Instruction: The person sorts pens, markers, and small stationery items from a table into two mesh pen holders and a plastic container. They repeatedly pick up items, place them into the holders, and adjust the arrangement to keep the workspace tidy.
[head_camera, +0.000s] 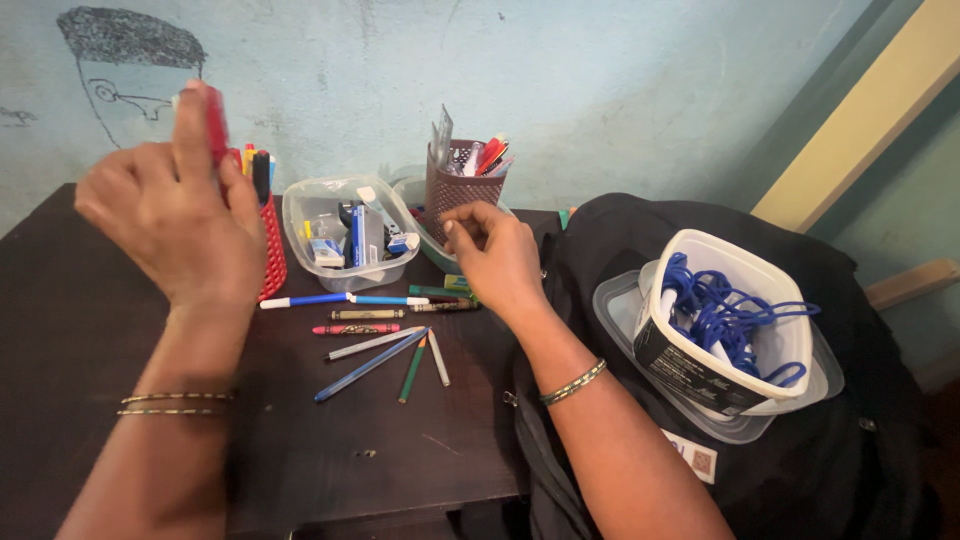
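The left hand lifts what seems a red pen, pinched, above the red holder, while the right hand, fingers curled empty, hovers over loose pens on the tabletop.

A dark wooden table fills the lower left of the frame. Loose pens and crayons are scattered at its centre. Behind them a clear plastic tub, a brown mesh holder and a red mesh holder are set. A black bag is draped over its right edge.

Left hand lifts a red pen; right hand hovers over loose pens.
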